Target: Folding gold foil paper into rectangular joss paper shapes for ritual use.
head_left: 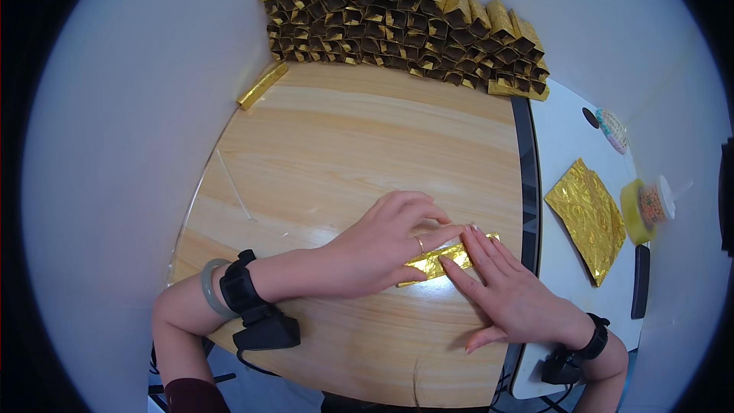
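A narrow folded strip of gold foil paper [434, 266] lies on the wooden table near its right front part. My left hand [382, 245] grips the strip's left part, thumb on the near edge and index finger along the far edge. A ring is on one of its fingers. With fingers stretched out, my right hand [516, 294] presses flat on the strip's right part, its thumb held apart. The fingers of both hands nearly meet at the far edge and cover some of the foil.
Many open gold paper tubes [382, 27] are stacked along the back wall. One tube [262, 86] lies apart at the back left. A thin white stick [235, 187] is at left. On the white side table [562, 126] are gold foil sheets [587, 218], yellow tape [633, 213] and a lidded cup [656, 203].
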Demonstrator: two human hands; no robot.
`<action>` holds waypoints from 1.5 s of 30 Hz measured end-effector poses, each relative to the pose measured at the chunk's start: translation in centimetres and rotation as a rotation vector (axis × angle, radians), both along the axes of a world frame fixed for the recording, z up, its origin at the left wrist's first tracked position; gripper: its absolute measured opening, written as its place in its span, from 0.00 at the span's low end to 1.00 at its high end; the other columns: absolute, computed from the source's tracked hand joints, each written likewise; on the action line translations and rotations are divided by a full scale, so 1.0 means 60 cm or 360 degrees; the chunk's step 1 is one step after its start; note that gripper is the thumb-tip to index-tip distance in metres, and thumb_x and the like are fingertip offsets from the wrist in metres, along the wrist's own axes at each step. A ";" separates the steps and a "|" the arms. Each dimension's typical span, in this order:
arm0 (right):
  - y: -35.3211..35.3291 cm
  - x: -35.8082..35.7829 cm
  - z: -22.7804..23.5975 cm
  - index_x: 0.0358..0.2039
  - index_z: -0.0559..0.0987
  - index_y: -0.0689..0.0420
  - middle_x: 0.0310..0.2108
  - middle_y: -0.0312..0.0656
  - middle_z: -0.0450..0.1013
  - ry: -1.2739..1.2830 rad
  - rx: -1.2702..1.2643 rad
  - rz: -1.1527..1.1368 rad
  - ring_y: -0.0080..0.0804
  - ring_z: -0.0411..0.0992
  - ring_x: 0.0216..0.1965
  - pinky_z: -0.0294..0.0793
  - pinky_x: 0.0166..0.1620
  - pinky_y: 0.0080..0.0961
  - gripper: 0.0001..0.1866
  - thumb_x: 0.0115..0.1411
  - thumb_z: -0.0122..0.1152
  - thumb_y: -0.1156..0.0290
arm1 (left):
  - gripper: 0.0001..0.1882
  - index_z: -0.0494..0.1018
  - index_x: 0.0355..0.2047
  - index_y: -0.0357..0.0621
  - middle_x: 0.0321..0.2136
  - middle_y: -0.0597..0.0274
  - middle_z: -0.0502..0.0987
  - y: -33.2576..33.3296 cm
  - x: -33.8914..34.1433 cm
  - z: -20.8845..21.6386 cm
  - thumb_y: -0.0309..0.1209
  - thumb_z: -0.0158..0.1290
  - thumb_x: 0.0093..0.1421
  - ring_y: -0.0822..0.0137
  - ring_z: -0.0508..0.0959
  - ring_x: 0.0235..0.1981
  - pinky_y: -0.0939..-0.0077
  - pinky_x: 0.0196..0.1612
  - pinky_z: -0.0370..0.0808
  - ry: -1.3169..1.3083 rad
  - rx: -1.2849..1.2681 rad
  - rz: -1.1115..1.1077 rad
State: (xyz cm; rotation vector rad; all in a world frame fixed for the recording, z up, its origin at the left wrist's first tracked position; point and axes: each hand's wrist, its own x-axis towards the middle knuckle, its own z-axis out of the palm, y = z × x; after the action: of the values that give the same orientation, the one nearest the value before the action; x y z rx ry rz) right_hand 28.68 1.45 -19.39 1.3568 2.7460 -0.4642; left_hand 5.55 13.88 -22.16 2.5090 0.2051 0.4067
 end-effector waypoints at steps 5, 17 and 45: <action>0.005 0.010 0.001 0.67 0.52 0.59 0.65 0.72 0.42 -0.0029 0.0026 0.0086 0.64 0.43 0.68 0.47 0.67 0.47 0.58 0.47 0.53 0.29 | 0.41 0.47 0.67 0.39 0.66 0.47 0.48 -0.005 -0.002 0.004 0.44 0.52 0.61 0.43 0.46 0.68 0.39 0.66 0.46 0.0384 0.0372 0.0122; -0.010 0.012 0.006 0.65 0.50 0.71 0.67 0.62 0.47 -0.0230 0.0142 -0.0090 0.51 0.45 0.70 0.46 0.68 0.43 0.59 0.51 0.48 0.30 | 0.50 0.40 0.65 0.23 0.68 0.35 0.37 -0.002 -0.016 0.012 0.55 0.46 0.61 0.46 0.35 0.71 0.33 0.64 0.40 0.0654 0.0436 0.0102; 0.001 0.045 0.011 0.67 0.49 0.63 0.69 0.49 0.48 -0.0385 0.0195 -0.0183 0.38 0.47 0.70 0.42 0.69 0.45 0.55 0.53 0.44 0.30 | 0.28 0.53 0.67 0.48 0.69 0.61 0.50 -0.009 -0.006 -0.008 0.41 0.38 0.69 0.60 0.43 0.71 0.34 0.66 0.42 0.0460 0.0632 -0.0296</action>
State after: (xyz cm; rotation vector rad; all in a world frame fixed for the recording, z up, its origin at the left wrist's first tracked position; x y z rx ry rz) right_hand 31.38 1.54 -18.72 1.4937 2.5467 -0.1261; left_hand 5.16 13.37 -22.64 2.9414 -0.0018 0.0033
